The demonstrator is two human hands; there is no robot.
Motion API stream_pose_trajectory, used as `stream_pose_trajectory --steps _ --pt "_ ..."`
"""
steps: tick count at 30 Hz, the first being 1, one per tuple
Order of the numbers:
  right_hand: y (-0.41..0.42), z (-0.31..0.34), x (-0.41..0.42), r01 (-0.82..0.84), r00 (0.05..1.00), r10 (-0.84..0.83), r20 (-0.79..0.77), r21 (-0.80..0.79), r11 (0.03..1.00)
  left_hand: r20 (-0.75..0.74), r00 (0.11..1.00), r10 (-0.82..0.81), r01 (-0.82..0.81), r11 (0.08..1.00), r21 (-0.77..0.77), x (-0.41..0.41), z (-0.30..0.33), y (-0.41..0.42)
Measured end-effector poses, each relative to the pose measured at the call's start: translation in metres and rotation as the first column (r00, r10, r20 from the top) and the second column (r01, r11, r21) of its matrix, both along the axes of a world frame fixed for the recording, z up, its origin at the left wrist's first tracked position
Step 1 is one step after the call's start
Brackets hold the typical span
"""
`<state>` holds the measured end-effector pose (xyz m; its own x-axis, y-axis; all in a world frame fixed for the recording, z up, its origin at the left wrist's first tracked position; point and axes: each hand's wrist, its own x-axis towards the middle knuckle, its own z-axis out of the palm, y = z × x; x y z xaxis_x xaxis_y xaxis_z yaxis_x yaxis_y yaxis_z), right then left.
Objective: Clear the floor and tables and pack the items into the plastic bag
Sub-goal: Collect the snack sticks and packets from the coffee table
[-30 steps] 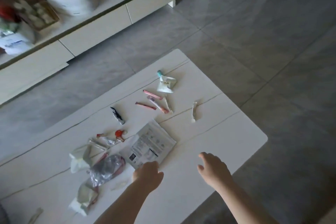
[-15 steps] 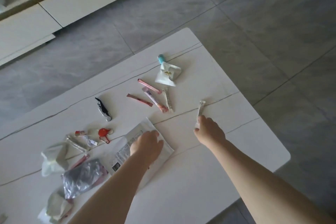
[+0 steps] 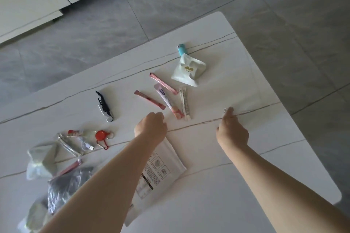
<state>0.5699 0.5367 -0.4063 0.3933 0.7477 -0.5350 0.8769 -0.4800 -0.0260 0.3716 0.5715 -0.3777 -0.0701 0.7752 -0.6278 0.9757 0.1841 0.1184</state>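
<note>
Head view only, looking down on a white table (image 3: 217, 204) over grey floor tiles (image 3: 94, 30). Right hand (image 3: 232, 131) knuckles up near the table's right side, fingers curled, thumb and fingertips pinched on a small pale wrapper strip (image 3: 225, 110) whose tip pokes out just above them. Left hand (image 3: 151, 126) knuckles up near the middle, fingers bent downward, just short of the near end of a dark pink sachet stick (image 3: 149, 99); grip underneath hidden, so cannot tell whether anything is held. Flat white printed packet (image 3: 161, 168) lying under the left wrist and forearm. Beyond the hands: a light pink stick (image 3: 163, 83), a white-and-pink tube sachet (image 3: 168, 101), a clear strip (image 3: 184, 103), a crumpled white pouch (image 3: 188, 70), a blue lighter (image 3: 182, 49) touching the pouch's far edge. Black corkscrew (image 3: 104, 106) left of the sachets. Red keyring (image 3: 101, 136) and clear wrappers (image 3: 75, 142) further left. Crumpled plastic bags (image 3: 56, 181) at the table's near left edge, partly behind the left forearm.
</note>
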Motion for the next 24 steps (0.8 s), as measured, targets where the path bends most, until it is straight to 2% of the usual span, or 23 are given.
stream_pose_trajectory --steps 2,6,12,20,24 --pt "0.007 0.004 -0.004 0.022 0.999 -0.021 -0.043 0.039 0.999 -0.018 1.0 0.011 -0.01 0.999 0.035 -0.003 0.001 0.009" --pt "0.025 0.017 -0.021 -0.043 0.987 0.06 -0.152 0.108 0.993 -0.012 1.0 0.006 -0.005 0.993 0.118 -0.008 0.0 0.023" --pt "0.047 0.012 -0.054 -0.068 0.959 0.115 -0.26 0.182 0.981 -0.067 0.993 -0.101 0.113 0.967 0.228 -0.015 -0.008 0.034" --pt "0.064 -0.012 -0.079 -0.014 0.968 0.065 -0.244 0.206 0.978 -0.109 0.987 -0.115 0.138 0.961 0.239 -0.019 -0.024 0.044" --pt "0.06 -0.012 -0.077 -0.013 0.968 0.064 -0.243 0.206 0.978 -0.194 0.955 -0.225 0.269 0.933 0.24 -0.021 -0.025 0.043"
